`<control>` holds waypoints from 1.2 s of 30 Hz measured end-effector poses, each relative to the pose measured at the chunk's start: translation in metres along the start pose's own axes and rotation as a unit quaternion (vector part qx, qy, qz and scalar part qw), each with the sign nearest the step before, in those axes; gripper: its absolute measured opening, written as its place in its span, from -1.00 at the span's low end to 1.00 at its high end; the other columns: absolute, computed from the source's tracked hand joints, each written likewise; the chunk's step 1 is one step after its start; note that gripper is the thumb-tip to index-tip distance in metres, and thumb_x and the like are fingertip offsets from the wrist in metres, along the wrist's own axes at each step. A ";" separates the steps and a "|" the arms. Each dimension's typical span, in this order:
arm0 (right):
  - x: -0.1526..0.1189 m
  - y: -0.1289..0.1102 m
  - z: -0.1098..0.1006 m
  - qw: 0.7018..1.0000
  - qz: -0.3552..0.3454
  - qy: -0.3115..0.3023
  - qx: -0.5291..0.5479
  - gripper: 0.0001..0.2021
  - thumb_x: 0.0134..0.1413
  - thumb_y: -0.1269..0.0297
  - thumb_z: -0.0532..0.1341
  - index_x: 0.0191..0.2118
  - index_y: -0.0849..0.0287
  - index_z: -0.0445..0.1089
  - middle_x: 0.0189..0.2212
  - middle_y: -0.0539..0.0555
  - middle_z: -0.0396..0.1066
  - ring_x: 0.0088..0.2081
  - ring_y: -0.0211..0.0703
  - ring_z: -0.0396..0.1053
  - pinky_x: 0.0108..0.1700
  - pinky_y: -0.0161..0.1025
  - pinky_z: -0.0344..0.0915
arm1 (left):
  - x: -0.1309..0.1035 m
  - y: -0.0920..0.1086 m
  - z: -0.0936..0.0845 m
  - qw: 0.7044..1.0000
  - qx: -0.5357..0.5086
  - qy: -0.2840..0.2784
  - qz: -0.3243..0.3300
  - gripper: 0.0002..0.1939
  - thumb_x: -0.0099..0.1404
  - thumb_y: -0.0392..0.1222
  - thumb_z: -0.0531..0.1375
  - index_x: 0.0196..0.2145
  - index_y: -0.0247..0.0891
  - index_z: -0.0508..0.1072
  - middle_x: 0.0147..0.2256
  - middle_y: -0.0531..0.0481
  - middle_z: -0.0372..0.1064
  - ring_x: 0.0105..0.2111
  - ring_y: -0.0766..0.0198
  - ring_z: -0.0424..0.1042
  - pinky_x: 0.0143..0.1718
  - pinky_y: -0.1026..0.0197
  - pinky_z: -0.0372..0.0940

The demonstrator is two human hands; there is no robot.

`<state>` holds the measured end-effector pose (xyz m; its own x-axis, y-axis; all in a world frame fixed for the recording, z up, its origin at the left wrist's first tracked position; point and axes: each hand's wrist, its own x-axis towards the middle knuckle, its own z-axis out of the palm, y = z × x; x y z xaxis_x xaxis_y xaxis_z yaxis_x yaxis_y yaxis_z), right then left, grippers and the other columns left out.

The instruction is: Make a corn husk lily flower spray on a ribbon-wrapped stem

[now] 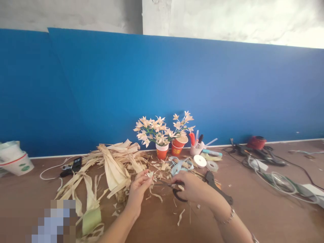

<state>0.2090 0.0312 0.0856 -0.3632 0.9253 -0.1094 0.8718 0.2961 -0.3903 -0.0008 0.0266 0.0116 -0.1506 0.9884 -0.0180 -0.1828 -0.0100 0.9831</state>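
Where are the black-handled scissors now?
In the head view, the black-handled metal scissors are low centre, in the right hand, blades towards the left hand.

We judged this a craft workshop, at a brown worktable (pixel 202 226). We found dry, husk-like leaves (pixel 113 168) heaped at left, pale scraps (pixel 181 216) strewn near the middle beside scissors (pixel 174 194), and a tape roll (pixel 212 166) farther right. At the far edge we saw pale flowers (pixel 157 126) in paper cups (pixel 162 153), before a blue panel (pixel 162 74) and a patchy, bare wall (pixel 227 23).
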 end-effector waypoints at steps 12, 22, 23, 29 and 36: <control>-0.008 -0.010 -0.005 0.998 -0.019 0.015 0.057 -0.63 -0.23 0.42 0.15 -0.21 -0.01 0.48 -0.29 0.01 0.43 -0.28 -0.16 0.35 -0.26 -0.32 0.18 | 0.002 -0.004 0.000 1.000 -0.008 0.018 0.002 -0.69 -0.08 0.04 0.32 -0.49 -0.28 0.56 0.05 -0.17 0.26 -0.03 -0.01 0.31 -0.09 0.12 0.24; -0.001 -0.022 0.010 0.998 -0.036 0.012 0.056 -0.63 -0.23 0.43 0.15 -0.23 0.00 0.48 -0.34 -0.01 0.42 -0.36 -0.21 0.30 -0.34 -0.35 0.11 | 0.002 -0.012 -0.003 1.000 0.007 -0.013 0.017 -0.73 -0.02 0.01 0.31 -0.53 -0.28 0.52 0.09 -0.18 0.23 0.04 -0.02 0.25 -0.01 0.08 0.17; -0.001 -0.022 0.011 0.998 -0.042 0.013 0.055 -0.65 -0.23 0.43 0.15 -0.25 0.01 0.49 -0.36 -0.01 0.42 -0.37 -0.22 0.29 -0.35 -0.35 0.10 | 0.002 -0.012 -0.003 1.000 0.008 -0.013 0.017 -0.74 -0.02 0.00 0.31 -0.53 -0.28 0.52 0.09 -0.18 0.23 0.04 -0.02 0.25 -0.01 0.08 0.17; -0.001 -0.023 0.013 0.997 -0.053 0.010 0.049 -0.70 -0.22 0.46 0.12 -0.33 0.06 0.48 -0.41 -0.02 0.42 -0.38 -0.23 0.27 -0.37 -0.36 0.07 | 0.001 -0.009 -0.001 1.000 0.007 -0.008 0.012 -0.72 -0.04 0.02 0.32 -0.54 -0.29 0.52 0.07 -0.19 0.25 -0.01 -0.02 0.29 -0.07 0.11 0.21; -0.003 -0.017 0.011 0.998 -0.045 -0.012 0.044 -0.72 -0.25 0.46 0.11 -0.36 0.08 0.47 -0.46 -0.03 0.41 -0.45 -0.27 0.24 -0.44 -0.37 0.04 | 0.002 -0.007 -0.001 1.000 0.004 0.014 0.024 -0.71 -0.02 0.04 0.29 -0.52 -0.28 0.50 0.01 -0.17 0.29 -0.02 0.01 0.29 -0.06 0.12 0.20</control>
<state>0.1912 0.0208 0.0825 -0.4479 0.8895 -0.0910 0.8035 0.3557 -0.4774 -0.0004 0.0284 0.0046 -0.1872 0.9820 0.0251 -0.1668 -0.0569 0.9843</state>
